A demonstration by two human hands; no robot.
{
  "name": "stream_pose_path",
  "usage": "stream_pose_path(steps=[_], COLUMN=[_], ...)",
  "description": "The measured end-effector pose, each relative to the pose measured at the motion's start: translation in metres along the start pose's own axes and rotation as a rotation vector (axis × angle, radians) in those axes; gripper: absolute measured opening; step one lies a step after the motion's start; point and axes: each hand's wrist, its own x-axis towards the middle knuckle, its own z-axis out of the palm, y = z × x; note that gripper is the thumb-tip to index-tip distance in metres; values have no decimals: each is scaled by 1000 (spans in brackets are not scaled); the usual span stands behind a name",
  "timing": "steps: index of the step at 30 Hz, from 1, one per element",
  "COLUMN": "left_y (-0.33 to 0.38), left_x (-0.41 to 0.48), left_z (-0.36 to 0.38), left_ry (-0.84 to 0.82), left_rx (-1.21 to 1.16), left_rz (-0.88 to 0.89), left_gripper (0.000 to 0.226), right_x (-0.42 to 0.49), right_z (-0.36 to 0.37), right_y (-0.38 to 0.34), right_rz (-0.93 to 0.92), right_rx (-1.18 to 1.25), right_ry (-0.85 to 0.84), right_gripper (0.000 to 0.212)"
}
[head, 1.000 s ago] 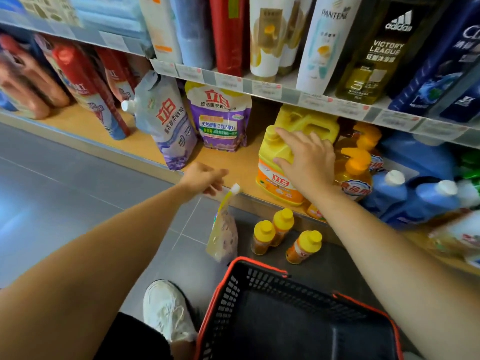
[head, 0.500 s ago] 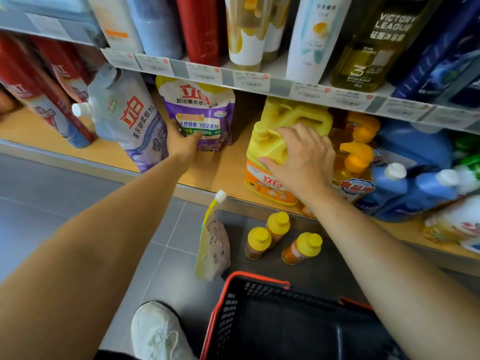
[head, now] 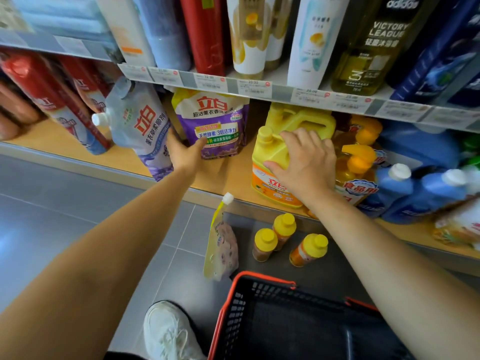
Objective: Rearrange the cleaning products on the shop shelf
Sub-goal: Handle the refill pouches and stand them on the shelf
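On the wooden bottom shelf [head: 233,175] my left hand [head: 185,152] sits between two pouches. Its thumb lies on the lower left front of the purple detergent pouch [head: 218,118] and its fingers reach in behind that edge, beside the leaning grey-lavender softener pouch [head: 141,126]. My right hand [head: 304,159] grips the top of the front yellow jug [head: 270,178], fingers curled over its shoulder and handle, thumb on its front. A second yellow jug [head: 301,116] stands behind it.
Orange pump bottles [head: 361,157] and blue bottles [head: 397,188] crowd the shelf to the right. On the floor stand a yellow spouted pouch [head: 220,245] and three small yellow-capped bottles [head: 283,240]. A black basket with an orange rim [head: 233,302] sits beside my white shoe [head: 168,331].
My left hand rose from the shelf's front edge to the gap between the two pouches and took hold of the purple pouch's lower left edge. My right hand stayed on the yellow jug.
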Motion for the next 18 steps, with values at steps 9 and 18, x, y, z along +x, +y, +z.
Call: stream_pose_path(steps=[9,18], left_y=[25,38], left_x=[14,-25], left_z=[-8,-32], left_ry=[-115,-172], left_rx=[-194,209], left_rz=[-8,109], left_gripper=[47,29], right_x=[1,7], right_z=[-1,0], right_y=[0,7], right_rz=[-6,-47], right_rx=[-29,-33], right_ry=[-13,-51], right_gripper=[65,66])
